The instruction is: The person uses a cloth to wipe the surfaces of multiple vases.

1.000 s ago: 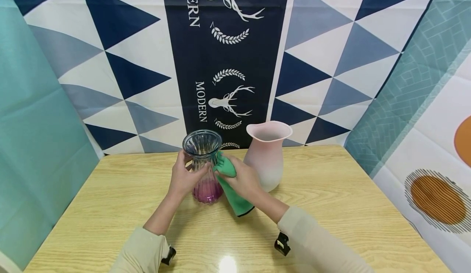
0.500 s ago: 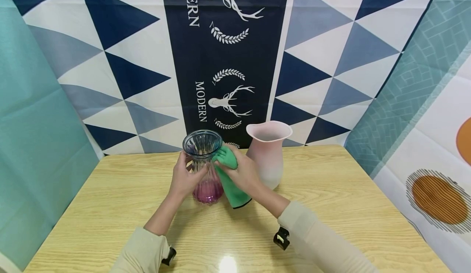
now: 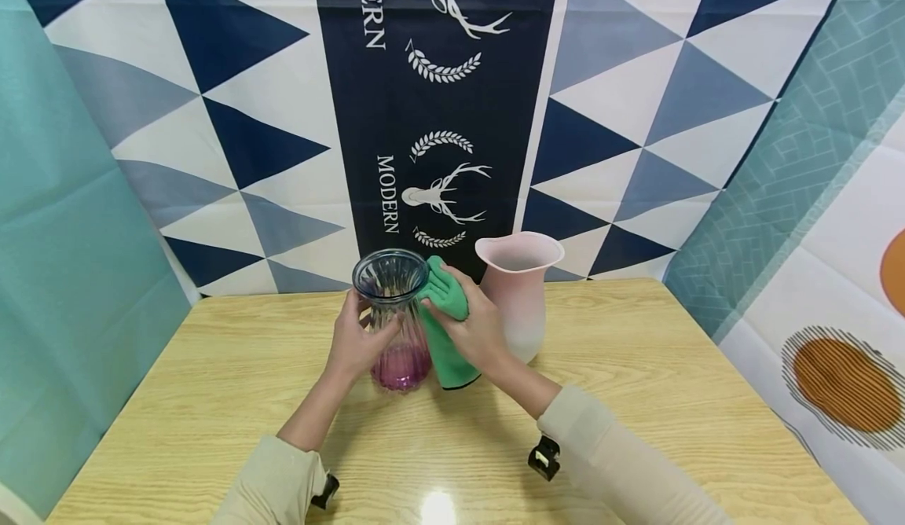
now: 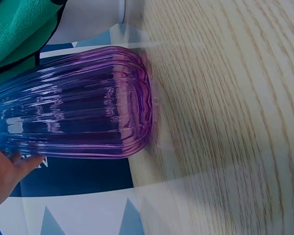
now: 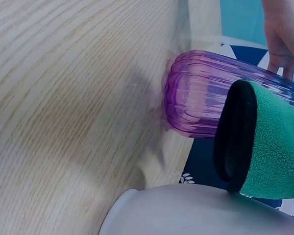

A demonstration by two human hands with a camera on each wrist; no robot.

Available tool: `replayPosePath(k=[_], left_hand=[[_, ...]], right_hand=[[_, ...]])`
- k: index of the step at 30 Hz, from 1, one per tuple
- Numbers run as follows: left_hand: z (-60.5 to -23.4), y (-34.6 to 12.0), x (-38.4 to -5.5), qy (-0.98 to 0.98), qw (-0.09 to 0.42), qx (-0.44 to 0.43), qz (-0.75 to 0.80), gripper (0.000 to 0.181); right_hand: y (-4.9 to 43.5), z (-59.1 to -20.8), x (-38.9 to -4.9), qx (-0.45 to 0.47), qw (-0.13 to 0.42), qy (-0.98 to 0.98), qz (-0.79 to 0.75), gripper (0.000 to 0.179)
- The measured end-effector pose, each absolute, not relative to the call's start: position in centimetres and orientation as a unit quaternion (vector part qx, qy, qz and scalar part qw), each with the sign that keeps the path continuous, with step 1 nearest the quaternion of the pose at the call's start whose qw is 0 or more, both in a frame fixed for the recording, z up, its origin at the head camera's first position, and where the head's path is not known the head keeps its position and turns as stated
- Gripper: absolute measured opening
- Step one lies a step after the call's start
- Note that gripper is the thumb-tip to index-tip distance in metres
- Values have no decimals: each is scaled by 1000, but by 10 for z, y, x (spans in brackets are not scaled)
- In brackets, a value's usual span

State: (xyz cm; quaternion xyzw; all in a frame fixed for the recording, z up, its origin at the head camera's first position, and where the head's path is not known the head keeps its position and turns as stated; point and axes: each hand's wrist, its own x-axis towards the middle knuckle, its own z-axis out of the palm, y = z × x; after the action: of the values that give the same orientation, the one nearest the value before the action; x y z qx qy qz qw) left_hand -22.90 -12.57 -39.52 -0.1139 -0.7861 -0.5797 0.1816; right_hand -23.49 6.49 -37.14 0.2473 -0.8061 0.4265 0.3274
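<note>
A ribbed glass vase (image 3: 400,365), blue at the rim and purple at the base, stands upright on the table. My left hand (image 3: 359,338) grips it around the neck from the left, thumb across the front. My right hand (image 3: 475,322) holds a bunched green cloth (image 3: 447,352) with a dark edge against the vase's right side, just under the rim. The cloth hangs down beside the vase, its dark-edged end showing in the right wrist view. In the left wrist view the purple base (image 4: 127,103) rests on the wood.
A pink-and-white vase (image 3: 519,305) with a wavy rim stands close behind my right hand. The wooden table (image 3: 608,399) ends at a patterned cloth backdrop (image 3: 438,116). Light from above reflects near the front edge.
My right hand has moved up with the green cloth, from the vase's neck to near its rim. My left hand keeps its grip and the vase stays in place.
</note>
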Motion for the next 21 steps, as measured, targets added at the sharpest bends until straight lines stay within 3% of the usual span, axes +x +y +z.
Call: replayPosePath(k=[9, 16, 21], left_hand=[[-394, -127, -229, -790, 173, -110, -578, 71], [-393, -127, -229, -792, 167, -111, -577, 69], [-393, -127, -228, -790, 162, -110, -581, 68]], right_hand=[[64, -373, -237, 258, 345, -794, 430, 56], [61, -376, -236, 246, 326, -805, 431, 55], [59, -381, -233, 242, 282, -826, 423, 55]])
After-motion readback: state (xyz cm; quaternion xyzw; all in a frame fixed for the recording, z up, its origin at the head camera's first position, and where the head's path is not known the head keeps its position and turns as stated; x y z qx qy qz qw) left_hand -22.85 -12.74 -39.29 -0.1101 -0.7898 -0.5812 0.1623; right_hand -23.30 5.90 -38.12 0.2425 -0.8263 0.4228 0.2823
